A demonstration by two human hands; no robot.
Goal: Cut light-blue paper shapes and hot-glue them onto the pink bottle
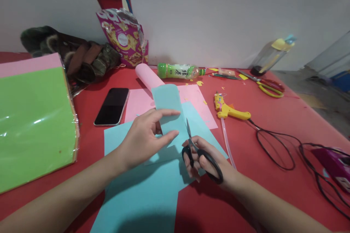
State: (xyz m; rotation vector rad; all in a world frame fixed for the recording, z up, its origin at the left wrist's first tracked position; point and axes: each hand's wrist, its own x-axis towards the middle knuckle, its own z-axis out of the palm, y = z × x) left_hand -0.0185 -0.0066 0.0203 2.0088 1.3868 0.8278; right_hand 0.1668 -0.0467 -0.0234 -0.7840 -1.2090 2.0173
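My left hand point(143, 138) grips a curled piece of light blue paper point(167, 98), with thumb and index finger on its near face and the other fingers partly hidden behind. In my right hand point(212, 153) is a pair of black-handled scissors point(189, 131), fingers through the loops. The blades point up beside the paper's right edge; whether they touch it I cannot tell. Below both hands lie light blue sheets point(142, 196), overlapping a pink sheet point(201, 105). A rolled pink paper point(147, 74) rests behind the held piece.
A phone point(112, 106) and plastic-wrapped green paper point(32, 123) lie left. A snack bag point(124, 38) and green-labelled bottle point(177, 71) sit at the back. To the right are a yellow glue gun point(232, 112) with a black cord, yellow-and-red-handled scissors point(269, 88) and a clear bottle point(270, 56).
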